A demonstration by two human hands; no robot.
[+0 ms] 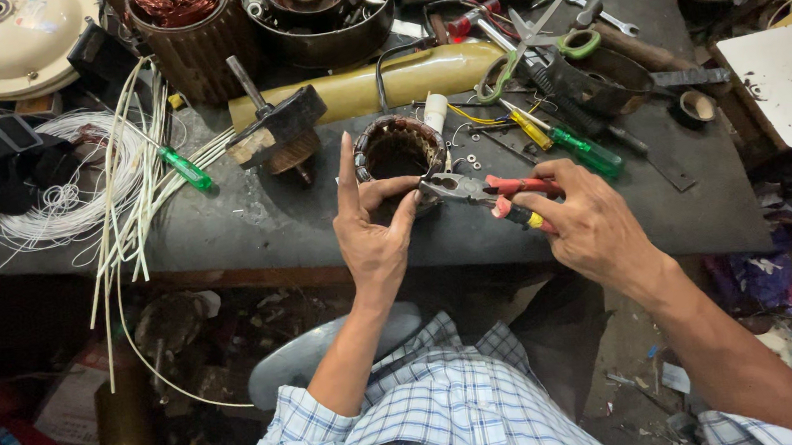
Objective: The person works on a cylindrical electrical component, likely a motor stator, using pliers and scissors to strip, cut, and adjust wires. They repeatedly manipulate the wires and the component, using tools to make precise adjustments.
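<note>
1. The stator [398,149] sits on the desk [255,229] near its front edge, with the left hand [373,229] against its near side.
2. The pliers [483,190] lie in the right hand [584,222], just right of the stator, nose touching it.
3. Left of the stator stands a hammer [276,128]; further left lie a screwdriver [184,167] and a wire bundle [74,196].
4. Behind the stator lies a tube [376,83]; scissors [533,42] rest behind and to the right.
5. Two screwdrivers [564,139] lie right of the stator.
</note>
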